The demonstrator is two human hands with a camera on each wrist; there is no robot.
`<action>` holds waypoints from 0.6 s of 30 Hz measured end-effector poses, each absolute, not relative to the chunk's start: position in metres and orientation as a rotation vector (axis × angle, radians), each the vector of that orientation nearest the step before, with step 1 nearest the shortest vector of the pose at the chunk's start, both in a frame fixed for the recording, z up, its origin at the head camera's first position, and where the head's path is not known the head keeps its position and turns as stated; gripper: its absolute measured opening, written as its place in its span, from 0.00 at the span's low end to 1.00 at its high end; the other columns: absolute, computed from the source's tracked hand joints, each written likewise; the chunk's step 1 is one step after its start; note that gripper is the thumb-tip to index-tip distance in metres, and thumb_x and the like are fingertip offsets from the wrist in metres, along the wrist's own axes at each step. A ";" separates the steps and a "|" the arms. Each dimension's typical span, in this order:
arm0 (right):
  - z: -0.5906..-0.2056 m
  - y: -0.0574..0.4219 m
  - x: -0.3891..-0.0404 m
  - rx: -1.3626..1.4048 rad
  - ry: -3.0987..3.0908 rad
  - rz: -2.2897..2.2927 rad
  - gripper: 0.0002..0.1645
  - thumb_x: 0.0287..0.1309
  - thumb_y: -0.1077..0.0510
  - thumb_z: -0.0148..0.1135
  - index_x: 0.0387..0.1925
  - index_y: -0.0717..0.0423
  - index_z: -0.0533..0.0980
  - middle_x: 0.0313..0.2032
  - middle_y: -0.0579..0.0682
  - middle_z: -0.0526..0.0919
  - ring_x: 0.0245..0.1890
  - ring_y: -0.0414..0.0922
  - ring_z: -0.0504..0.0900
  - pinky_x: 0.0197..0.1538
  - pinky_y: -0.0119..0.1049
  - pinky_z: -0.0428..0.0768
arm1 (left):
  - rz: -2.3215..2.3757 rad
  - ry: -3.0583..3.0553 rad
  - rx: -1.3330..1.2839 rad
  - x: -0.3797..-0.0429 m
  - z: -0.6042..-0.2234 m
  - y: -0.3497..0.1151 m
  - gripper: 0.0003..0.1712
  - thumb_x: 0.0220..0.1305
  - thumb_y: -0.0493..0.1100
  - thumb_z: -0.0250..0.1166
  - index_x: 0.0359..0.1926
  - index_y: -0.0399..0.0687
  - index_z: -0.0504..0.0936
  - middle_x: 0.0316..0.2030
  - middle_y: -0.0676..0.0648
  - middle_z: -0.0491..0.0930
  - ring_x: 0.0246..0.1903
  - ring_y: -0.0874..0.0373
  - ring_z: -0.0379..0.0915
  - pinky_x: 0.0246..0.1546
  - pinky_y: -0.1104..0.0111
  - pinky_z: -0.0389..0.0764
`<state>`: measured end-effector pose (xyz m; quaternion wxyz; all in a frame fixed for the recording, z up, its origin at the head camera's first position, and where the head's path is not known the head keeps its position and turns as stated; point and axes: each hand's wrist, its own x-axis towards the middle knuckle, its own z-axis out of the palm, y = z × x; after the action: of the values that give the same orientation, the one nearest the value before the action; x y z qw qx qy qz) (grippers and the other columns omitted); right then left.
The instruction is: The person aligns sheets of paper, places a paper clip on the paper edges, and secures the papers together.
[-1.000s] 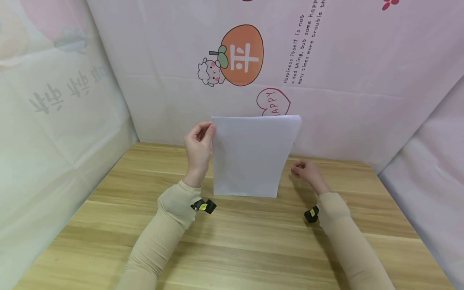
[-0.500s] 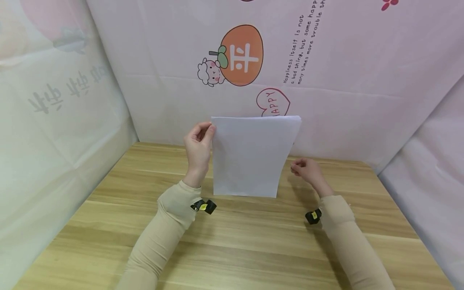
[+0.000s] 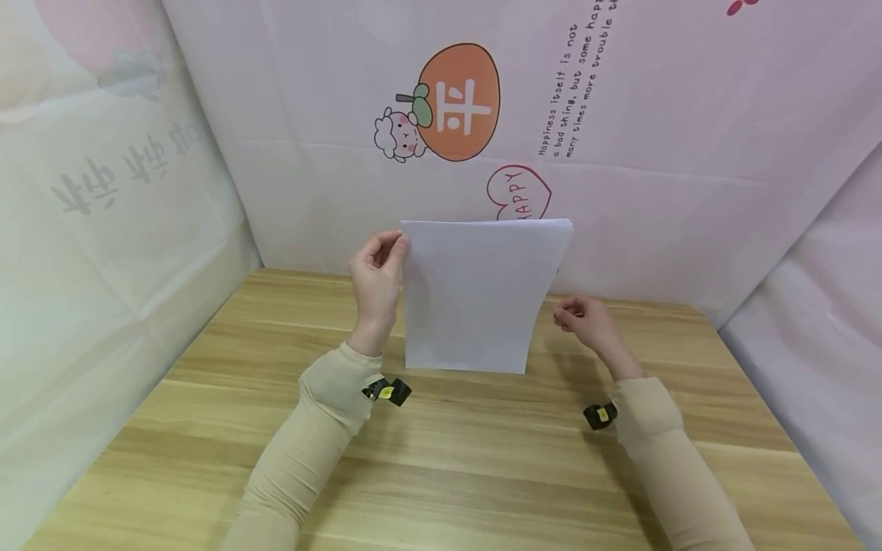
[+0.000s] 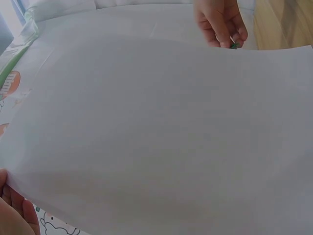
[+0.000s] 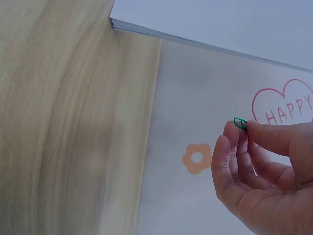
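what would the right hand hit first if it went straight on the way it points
Probably the right edge of the white paper stack, just left of the right hand in the head view, though depth is unclear.

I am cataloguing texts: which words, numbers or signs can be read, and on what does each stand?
"HAPPY": heart print, back cloth.
"Happiness itself is not a bad thing, but some happ… many times more trouble th…": back cloth, cut off.
"平", sideways: orange fruit print.
Faint characters, left cloth: unreadable.
Orange print, left wrist view: unclear.
Yellow labels, wrist cameras: too small.
Paper: none visible.
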<state>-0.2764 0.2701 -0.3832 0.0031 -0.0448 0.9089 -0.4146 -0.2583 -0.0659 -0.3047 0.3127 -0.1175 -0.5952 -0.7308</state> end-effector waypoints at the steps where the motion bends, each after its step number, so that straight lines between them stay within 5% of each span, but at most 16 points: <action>1: -0.383 0.270 -0.275 -0.149 2.850 -1.307 0.20 0.69 0.55 0.50 0.50 0.69 0.73 0.45 0.64 0.80 0.44 0.55 0.81 0.45 0.36 0.82 | -1.928 -1.572 -0.311 -0.258 -0.305 -0.066 0.11 0.61 0.36 0.64 0.38 0.28 0.80 0.32 0.45 0.79 0.32 0.63 0.73 0.36 0.75 0.75; 5: -0.381 0.268 -0.271 -0.176 2.861 -1.322 0.20 0.69 0.55 0.51 0.50 0.69 0.73 0.44 0.64 0.80 0.45 0.58 0.80 0.41 0.28 0.81 | -1.933 -1.577 -0.314 -0.259 -0.305 -0.066 0.10 0.61 0.35 0.64 0.38 0.28 0.80 0.32 0.44 0.79 0.32 0.63 0.73 0.36 0.75 0.75; 18: -0.369 0.262 -0.255 -0.239 2.929 -1.315 0.20 0.67 0.51 0.53 0.48 0.63 0.75 0.42 0.62 0.82 0.42 0.54 0.82 0.42 0.34 0.82 | -1.948 -1.558 -0.306 -0.259 -0.305 -0.063 0.12 0.60 0.36 0.65 0.38 0.27 0.80 0.30 0.52 0.79 0.31 0.63 0.73 0.35 0.76 0.75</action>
<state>-0.2553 0.2616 -0.3688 -0.0391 -0.0741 0.9091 -0.4081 -0.2589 -0.0631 -0.3049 0.3089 -0.1159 -0.5896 -0.7372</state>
